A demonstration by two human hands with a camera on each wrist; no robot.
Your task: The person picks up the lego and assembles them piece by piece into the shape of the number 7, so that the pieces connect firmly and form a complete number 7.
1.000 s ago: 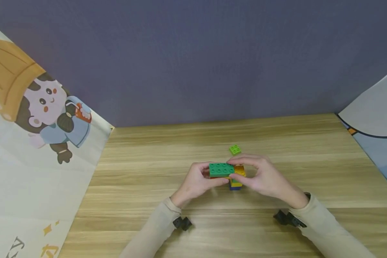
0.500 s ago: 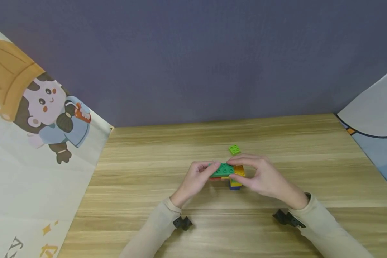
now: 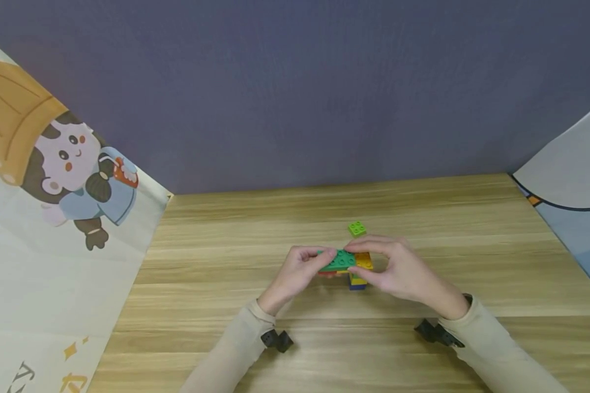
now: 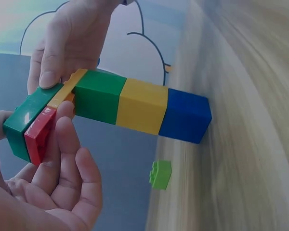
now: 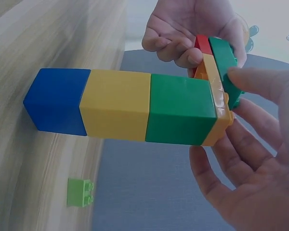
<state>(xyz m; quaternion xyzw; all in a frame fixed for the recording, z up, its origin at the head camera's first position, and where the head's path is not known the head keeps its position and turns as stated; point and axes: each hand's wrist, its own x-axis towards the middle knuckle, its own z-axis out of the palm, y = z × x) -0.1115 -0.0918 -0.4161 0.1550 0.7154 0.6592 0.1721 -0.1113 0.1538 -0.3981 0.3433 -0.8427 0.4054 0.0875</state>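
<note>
A tower of toy building bricks stands on the table: a blue brick [image 4: 185, 115] at the base, a yellow brick [image 4: 142, 106] above it, then a green brick [image 4: 100, 96]. Across its top lies a flat orange brick [image 3: 364, 260] that juts out to the left. A red brick [image 4: 38, 132] sits at the jutting end, under a long green brick [image 3: 345, 261]. My left hand [image 3: 295, 275] pinches that end, thumb on the long green brick and fingers beneath the red one. With thumb and fingers, my right hand [image 3: 405, 270] grips the long green brick's right end.
Behind the tower, a small lime-green brick [image 3: 357, 228] lies on the wooden table [image 3: 226, 229]. A dark grey-blue panel [image 3: 295, 98] rises along the table's far edge. Printed sheets with cartoon figures flank the table on both sides.
My left thumb has come up from the near side of the bricks onto the top of the long green brick. The right hand and the tower have hardly moved.
</note>
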